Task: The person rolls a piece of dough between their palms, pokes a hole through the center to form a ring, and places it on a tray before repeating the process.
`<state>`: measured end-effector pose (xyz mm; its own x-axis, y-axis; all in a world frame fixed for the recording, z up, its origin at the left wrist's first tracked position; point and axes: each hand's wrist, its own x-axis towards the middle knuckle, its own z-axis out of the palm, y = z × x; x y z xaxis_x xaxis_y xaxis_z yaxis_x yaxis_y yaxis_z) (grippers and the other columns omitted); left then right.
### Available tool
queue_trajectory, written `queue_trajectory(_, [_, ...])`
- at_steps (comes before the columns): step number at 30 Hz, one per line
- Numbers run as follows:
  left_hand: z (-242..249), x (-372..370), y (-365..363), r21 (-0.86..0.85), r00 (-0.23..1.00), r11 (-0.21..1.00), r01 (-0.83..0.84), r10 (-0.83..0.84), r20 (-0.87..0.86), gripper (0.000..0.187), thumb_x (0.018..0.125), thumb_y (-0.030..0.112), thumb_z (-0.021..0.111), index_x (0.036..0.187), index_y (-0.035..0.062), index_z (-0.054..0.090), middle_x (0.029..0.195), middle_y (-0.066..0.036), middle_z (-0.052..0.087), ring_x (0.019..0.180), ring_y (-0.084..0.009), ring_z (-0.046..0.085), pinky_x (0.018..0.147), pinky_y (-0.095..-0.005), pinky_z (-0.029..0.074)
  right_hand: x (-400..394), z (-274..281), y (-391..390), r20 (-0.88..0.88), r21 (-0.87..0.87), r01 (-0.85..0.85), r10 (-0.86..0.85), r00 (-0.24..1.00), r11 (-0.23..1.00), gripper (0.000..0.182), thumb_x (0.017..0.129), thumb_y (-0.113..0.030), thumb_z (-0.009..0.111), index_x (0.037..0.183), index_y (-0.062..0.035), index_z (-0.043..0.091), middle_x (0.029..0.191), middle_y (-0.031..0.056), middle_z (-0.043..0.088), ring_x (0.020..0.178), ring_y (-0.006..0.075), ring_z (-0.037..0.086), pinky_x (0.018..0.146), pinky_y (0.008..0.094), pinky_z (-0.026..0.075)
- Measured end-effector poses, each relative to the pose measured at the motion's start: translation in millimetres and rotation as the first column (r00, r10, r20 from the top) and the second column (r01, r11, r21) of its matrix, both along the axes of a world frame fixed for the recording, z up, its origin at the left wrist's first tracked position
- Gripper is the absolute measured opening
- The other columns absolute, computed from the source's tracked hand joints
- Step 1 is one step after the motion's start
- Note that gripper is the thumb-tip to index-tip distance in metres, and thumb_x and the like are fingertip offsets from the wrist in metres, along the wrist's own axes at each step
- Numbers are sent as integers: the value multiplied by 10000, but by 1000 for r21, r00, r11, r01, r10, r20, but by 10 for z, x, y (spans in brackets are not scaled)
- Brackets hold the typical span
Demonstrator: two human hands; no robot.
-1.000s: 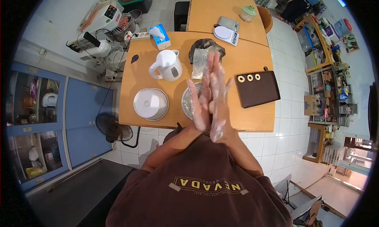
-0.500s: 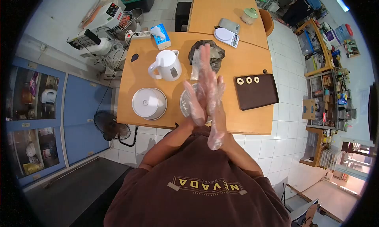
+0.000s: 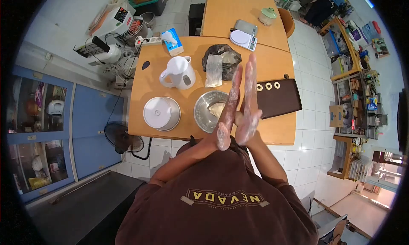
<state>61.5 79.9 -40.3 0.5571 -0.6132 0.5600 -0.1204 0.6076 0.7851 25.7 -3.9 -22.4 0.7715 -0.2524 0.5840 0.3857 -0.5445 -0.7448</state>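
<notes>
Both of my hands wear thin clear plastic gloves and stand with palms facing and fingers stretched out. My left hand (image 3: 230,106) is beside my right hand (image 3: 250,101), with a gap between the fingers. Low between the two palms sits a small pale dough ball (image 3: 238,117), partly hidden by the hands. Just left of my left hand is a steel bowl (image 3: 203,120) holding a larger lump of dough (image 3: 216,109). To the right, partly behind my right hand, lies a dark baking tray (image 3: 279,102) with several dough rings (image 3: 268,86) along its far edge.
A white lidded tub (image 3: 158,113) and a white electric kettle (image 3: 181,73) stand on the left. Beyond the bowl are a clear bag of white powder (image 3: 214,72) and a black plastic bag (image 3: 228,55). Farther back are a tissue box (image 3: 172,42) and a kitchen scale (image 3: 243,39).
My hands have shifted right, from close together over the bowl to fingers apart nearer the tray. The dough ball between the palms, the dough in the bowl and the clear bag now show.
</notes>
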Motion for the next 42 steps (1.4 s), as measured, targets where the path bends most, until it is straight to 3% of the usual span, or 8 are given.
queue_trajectory(4, [75, 41, -183, -499, 787, 856, 139, -401, -470, 840, 1047, 649, 209, 1657, 107, 11, 1729, -133, 17, 1594, -295, 47, 1277, -529, 57, -7, -66, -31, -173, -164, 42, -71, 982, 986, 913, 1010, -707, 98, 1641, -54, 190, 1716, 212, 55, 1585, 410, 2, 1202, 615, -124])
queue_trajectory(8, [-11, 166, -187, -514, 335, 842, 163, -537, -774, 787, 1058, 619, 231, 1656, 123, 109, 1721, -114, 125, 1583, -282, 146, 1285, -495, 110, -109, 59, -95, -235, -217, -39, -13, 972, 975, 961, 982, -751, 85, 1625, -59, 261, 1719, 190, 82, 1586, 410, -24, 1159, 650, -187])
queue_trajectory(9, [37, 147, -163, -438, 255, 883, 169, -469, -846, 785, 1050, 625, 272, 1644, 119, 191, 1692, -130, 228, 1562, -274, 226, 1284, -461, 158, -121, 144, -200, -170, -230, -1, -40, 985, 973, 794, 1047, -605, 281, 1598, -34, 316, 1700, 199, 170, 1573, 457, 53, 1186, 674, -84])
queue_trajectory(18, [36, -79, -682, -464, 406, 879, 112, -467, -786, 817, 1025, 684, 286, 1645, 157, 211, 1688, -124, 232, 1539, -268, 263, 1248, -435, 261, -599, 115, -1087, -242, -316, -75, -4, 970, 946, 491, 844, -169, 805, 1317, -119, 683, 1366, 99, 658, 1468, 413, 416, 1241, 614, 17])
queue_trajectory(26, [5, -389, -1152, -419, 469, 908, 30, -383, -796, 836, 1023, 686, 286, 1642, 131, 198, 1699, -129, 190, 1551, -303, 221, 1261, -474, 232, -893, 10, -1439, -246, -216, -106, 51, 968, 971, 436, 789, -117, 816, 1211, -77, 712, 1389, 101, 624, 1464, 386, 414, 1226, 667, -6])
queue_trajectory(33, [-174, -585, -1303, 46, 795, 996, 80, -36, -606, 632, 1081, 469, 426, 1526, 24, 372, 1492, -143, 453, 1340, -282, 510, 1128, -426, 426, -1061, -120, -1644, -62, -9, 53, -53, 997, 999, 372, 761, -14, 823, 1111, -28, 697, 1070, 144, 726, 989, 337, 706, 953, 449, 537])
queue_trajectory(37, [-236, -717, -1301, 191, 869, 981, -20, 111, -483, 367, 978, 67, 666, 1325, 8, 562, 1265, -71, 592, 1187, -177, 580, 1009, -329, 487, -1209, -191, -1747, -94, 59, 111, -105, 990, 992, 348, 750, 21, 809, 1078, -1, 698, 1021, 145, 718, 924, 338, 698, 813, 391, 553])
queue_trajectory(42, [-378, -764, -1291, 240, 849, 969, 62, 75, -524, 317, 976, 18, 652, 1283, -7, 578, 1220, -104, 627, 1145, -187, 627, 984, -335, 526, -1369, -377, -1833, -111, 77, 163, -154, 982, 984, 377, 741, 42, 801, 1099, 7, 691, 1024, 160, 709, 924, 344, 689, 798, 397, 550])
